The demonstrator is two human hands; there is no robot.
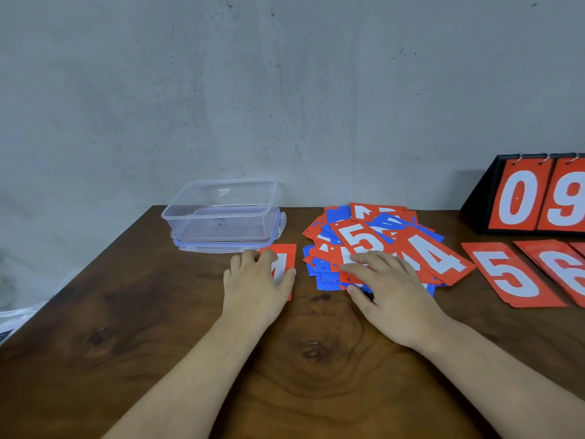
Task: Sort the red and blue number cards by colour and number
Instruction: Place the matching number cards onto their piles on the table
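A loose pile of red and blue number cards (373, 245) lies at the middle of the wooden table (158, 327), with a red 5 and a red 4 on top. My right hand (386, 289) rests flat on the pile's near side, fingers spread over the cards. My left hand (258, 283) lies on a single red card (285, 258) to the left of the pile, fingers over its left half; its number is partly hidden. To the right lie a red 5 card (509, 274) and a red 6 card (560, 267).
A clear plastic container (221, 213) stands on its lid at the back, just behind the single red card. A black flip scoreboard (535, 194) showing red 0 and 9 stands at the back right. A grey wall rises behind the table.
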